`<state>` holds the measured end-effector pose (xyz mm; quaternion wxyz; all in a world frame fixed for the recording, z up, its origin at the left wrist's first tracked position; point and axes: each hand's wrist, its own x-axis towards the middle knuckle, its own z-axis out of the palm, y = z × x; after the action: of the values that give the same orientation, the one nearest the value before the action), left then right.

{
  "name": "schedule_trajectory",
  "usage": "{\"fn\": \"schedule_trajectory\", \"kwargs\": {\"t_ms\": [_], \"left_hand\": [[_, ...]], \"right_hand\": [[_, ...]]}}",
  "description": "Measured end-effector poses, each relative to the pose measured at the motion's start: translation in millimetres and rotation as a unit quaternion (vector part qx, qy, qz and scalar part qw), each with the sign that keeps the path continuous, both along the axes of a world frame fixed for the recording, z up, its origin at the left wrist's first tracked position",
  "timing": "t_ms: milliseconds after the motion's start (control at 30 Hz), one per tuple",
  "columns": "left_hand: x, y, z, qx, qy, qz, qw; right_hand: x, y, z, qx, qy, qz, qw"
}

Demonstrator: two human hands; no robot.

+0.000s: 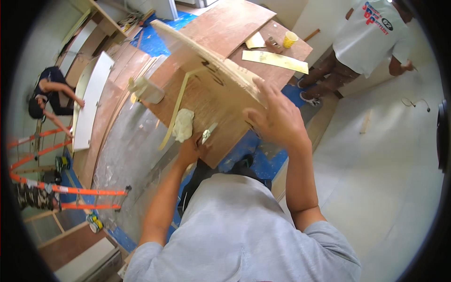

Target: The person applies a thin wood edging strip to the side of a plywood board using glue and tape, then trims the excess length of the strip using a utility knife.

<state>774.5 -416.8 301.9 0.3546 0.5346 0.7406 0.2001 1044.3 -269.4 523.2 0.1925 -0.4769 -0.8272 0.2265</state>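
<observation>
A tan wooden board [221, 80] stands tilted on edge over a plywood worktop [206, 108], dark marks on its face. My right hand [279, 115] grips the board's near end, thumb on the marked face and fingers along the upper edge. At the worktop's near left corner is my left hand [191, 149], fingers curled at a small silver and white bladed tool [207, 134], its exact kind unclear. Just beyond that hand lies a crumpled white cloth [183, 125]. Beside the cloth runs a narrow yellowish strip [174, 110].
A yellow cup [290, 39] and a yellow strip [275, 61] rest on the far boards. A whitish container [149, 90] stands left. One person [49, 91] handles a white panel [94, 101] near orange ladders [70, 190]; another person [371, 40] stands far right.
</observation>
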Motion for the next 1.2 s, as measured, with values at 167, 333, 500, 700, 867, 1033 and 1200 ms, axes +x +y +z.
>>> {"fn": "schedule_trajectory", "kwargs": {"t_ms": [167, 333, 500, 700, 867, 1033, 1200], "left_hand": [[15, 10, -66, 0.077, 0.103, -0.053, 0.99], [12, 41, -52, 0.159, 0.201, -0.111, 0.96], [47, 108, 137, 0.453, 0.054, -0.124, 0.881], [51, 155, 168, 0.512, 0.139, -0.255, 0.809], [38, 166, 162, 0.551, 0.104, -0.243, 0.791], [38, 161, 158, 0.516, -0.127, -0.142, 0.835], [46, 159, 174, 0.484, 0.091, -0.204, 0.846]], "right_hand": [[19, -5, 0, 0.005, -0.067, -0.025, 0.997], [20, -15, -17, 0.033, -0.047, -0.046, 0.997], [14, -12, -15, 0.036, -0.054, -0.056, 0.996], [14, -11, -15, 0.04, -0.042, -0.04, 0.998], [18, -8, -17, 0.045, -0.037, -0.04, 0.997], [21, -5, -17, 0.028, -0.048, -0.043, 0.998], [21, -8, -15, 0.027, -0.037, -0.033, 0.998]]}}
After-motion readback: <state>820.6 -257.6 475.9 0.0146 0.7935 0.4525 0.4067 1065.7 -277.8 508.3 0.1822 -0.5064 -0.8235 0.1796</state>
